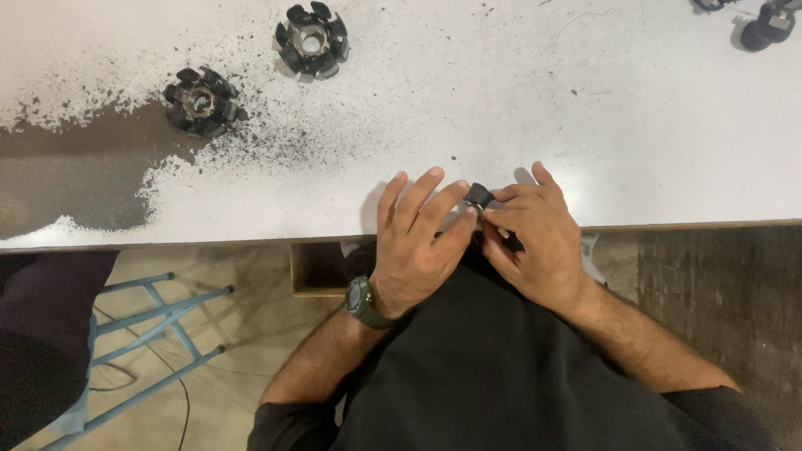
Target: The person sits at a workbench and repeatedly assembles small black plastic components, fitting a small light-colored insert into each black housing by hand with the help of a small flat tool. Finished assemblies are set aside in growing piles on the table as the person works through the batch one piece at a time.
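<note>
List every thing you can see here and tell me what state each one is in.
Small black part: pinched between both hands at the table edge.
Left hand: fingers spread, touching the part.
Right hand: fingers closed on the part.
Near metal rotor: lying flat, untouched.
Far metal rotor: lying flat, untouched.
White table: paint worn off at left.

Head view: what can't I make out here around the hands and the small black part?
- Small black part: mostly hidden by the fingers of the right hand and left hand; shape unclear.
- Dark object at the top right corner: cut off by the frame edge.
- Two black finned parts: too small for detail.
- Box under the table: covered by the table edge.
</note>
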Action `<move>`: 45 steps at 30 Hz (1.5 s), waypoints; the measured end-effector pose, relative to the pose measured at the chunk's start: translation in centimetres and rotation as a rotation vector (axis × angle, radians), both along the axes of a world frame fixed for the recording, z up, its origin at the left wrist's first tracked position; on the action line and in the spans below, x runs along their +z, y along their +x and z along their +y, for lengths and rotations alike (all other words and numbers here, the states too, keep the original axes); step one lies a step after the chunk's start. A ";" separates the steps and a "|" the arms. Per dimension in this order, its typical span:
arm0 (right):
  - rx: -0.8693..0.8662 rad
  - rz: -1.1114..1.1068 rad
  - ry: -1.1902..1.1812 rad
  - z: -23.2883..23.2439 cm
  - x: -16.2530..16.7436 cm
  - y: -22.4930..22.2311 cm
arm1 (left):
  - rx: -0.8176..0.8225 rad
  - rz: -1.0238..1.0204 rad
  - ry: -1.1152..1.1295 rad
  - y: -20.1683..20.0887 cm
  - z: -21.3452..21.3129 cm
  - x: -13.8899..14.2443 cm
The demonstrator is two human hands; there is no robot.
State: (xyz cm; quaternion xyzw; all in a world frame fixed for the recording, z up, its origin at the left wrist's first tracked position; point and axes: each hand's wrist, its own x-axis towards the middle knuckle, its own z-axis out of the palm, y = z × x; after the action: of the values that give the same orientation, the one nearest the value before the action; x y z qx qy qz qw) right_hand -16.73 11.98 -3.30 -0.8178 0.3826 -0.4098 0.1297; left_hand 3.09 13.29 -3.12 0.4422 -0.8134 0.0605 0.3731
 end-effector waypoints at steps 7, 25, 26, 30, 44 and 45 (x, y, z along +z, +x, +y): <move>0.002 0.002 0.016 0.1 -0.1 0.0 | 0.075 0.166 0.181 -0.3 -0.1 0.1; 0.053 0.023 -0.090 0.1 -0.8 0.5 | -0.006 0.284 0.357 0.2 0.1 0.6; 0.049 0.028 -0.091 0.2 -0.6 0.6 | -0.006 0.288 0.365 0.3 0.2 0.7; 0.047 0.032 -0.075 0.2 0.1 0.4 | -0.004 0.335 0.382 0.6 0.0 1.2; -0.118 0.180 0.022 -0.7 0.8 0.2 | 0.000 0.265 0.395 1.4 -0.9 3.0; -0.115 0.180 0.020 -0.7 0.8 0.2 | 0.006 0.265 0.399 1.5 -0.9 3.2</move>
State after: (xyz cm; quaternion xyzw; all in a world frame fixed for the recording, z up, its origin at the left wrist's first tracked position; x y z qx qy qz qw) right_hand -16.58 11.32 -2.51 -0.8266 0.4432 -0.3377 0.0794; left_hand 4.57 12.40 0.08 0.5137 -0.7518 -0.1590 0.3816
